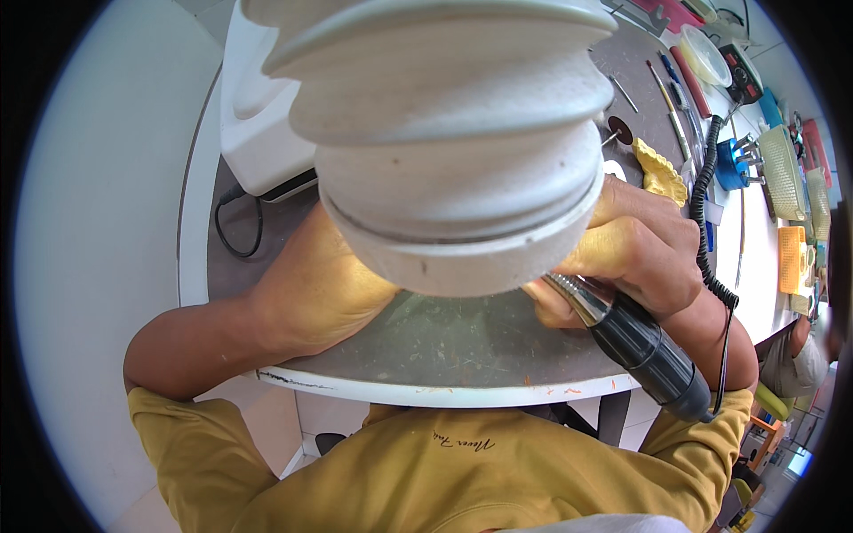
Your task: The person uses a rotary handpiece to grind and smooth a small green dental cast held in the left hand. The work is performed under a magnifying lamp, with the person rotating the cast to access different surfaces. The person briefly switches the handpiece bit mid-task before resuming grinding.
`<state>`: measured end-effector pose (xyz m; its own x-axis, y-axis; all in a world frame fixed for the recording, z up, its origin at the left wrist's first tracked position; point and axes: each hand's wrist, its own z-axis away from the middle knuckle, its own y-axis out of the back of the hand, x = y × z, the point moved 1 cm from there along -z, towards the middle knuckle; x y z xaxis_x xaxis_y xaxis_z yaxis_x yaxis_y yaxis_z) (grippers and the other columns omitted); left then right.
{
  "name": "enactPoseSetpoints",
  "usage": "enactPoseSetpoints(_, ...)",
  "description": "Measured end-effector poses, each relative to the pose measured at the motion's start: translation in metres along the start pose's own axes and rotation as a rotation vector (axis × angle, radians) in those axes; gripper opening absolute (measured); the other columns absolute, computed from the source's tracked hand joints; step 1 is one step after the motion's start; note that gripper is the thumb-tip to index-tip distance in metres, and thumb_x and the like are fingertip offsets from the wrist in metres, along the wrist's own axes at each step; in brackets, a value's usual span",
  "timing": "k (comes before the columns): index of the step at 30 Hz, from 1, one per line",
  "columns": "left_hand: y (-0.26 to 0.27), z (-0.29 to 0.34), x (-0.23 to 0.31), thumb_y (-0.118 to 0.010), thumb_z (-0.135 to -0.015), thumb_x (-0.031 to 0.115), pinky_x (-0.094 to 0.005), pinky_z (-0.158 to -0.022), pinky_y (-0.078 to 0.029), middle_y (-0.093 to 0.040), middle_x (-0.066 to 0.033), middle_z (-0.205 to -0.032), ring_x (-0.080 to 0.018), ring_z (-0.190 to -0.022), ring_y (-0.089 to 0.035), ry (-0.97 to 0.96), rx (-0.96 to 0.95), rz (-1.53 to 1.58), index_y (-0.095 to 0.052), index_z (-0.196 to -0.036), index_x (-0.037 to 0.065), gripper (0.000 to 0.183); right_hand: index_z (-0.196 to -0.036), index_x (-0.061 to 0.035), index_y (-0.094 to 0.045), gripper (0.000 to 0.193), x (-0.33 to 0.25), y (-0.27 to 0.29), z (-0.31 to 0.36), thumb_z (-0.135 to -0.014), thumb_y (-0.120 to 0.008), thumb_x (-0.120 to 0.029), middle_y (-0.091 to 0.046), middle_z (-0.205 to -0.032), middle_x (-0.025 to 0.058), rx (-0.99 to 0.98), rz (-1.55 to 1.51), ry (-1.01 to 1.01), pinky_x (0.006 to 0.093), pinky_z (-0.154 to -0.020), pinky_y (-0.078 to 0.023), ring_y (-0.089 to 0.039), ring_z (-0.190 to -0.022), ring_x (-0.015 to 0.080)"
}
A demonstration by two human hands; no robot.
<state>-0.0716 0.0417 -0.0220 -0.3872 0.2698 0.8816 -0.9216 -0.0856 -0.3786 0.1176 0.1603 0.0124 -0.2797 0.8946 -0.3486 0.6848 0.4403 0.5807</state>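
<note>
My right hand point(635, 244) is wrapped round a rotary handpiece point(644, 351) with a silver front and a ribbed black body. The handpiece slants down toward my right forearm, and its tip is hidden. A wide white corrugated suction hose point(453, 178) hangs over the middle and blocks the space between my hands. My left hand point(329, 280) reaches in under it from the left; its fingers are out of sight behind the hose, so what they hold does not show. Beyond my right hand lie a yellow dental cast point(659, 171) and a dark disc on a thin shank point(619, 131).
On the grey table point(462, 342) a white machine point(267, 142) with a black cable stands at the left. A coiled black cord point(705, 204), brushes point(668, 98), a blue bur holder point(732, 166) and several baskets point(782, 173) line the right. Another person point(793, 360) sits farther right.
</note>
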Motion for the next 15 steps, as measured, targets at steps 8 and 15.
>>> enactPoseSetpoints(8,0.005,0.005,0.002,-0.071,-0.085,-0.001,-0.0295,-0.087,-0.049,-0.064,-0.0065,-0.111,-0.0135,-0.101,-0.059,0.017,0.013,-0.035,-0.058,-0.117,-0.001,0.035,-0.090,-0.0060,-0.060,0.030,0.004,-0.007,-0.001,-0.070,-0.083,-0.003,-0.068,-0.079,0.0109,-0.021,-0.047,-0.010,0.0298,-0.061,-0.054,-0.070,-0.070,0.0217)
enactPoseSetpoints(15,-0.003,-0.003,0.006,-0.072,-0.084,-0.001,-0.0294,-0.087,-0.049,-0.064,-0.0065,-0.111,-0.0132,-0.101,-0.059,0.021,-0.034,-0.031,-0.058,-0.117,-0.001,0.035,-0.090,-0.0058,-0.059,0.030,-0.002,0.007,-0.002,-0.071,-0.083,-0.002,-0.068,-0.081,0.0116,-0.024,0.018,-0.012,0.0307,-0.063,-0.054,-0.070,-0.072,0.0228)
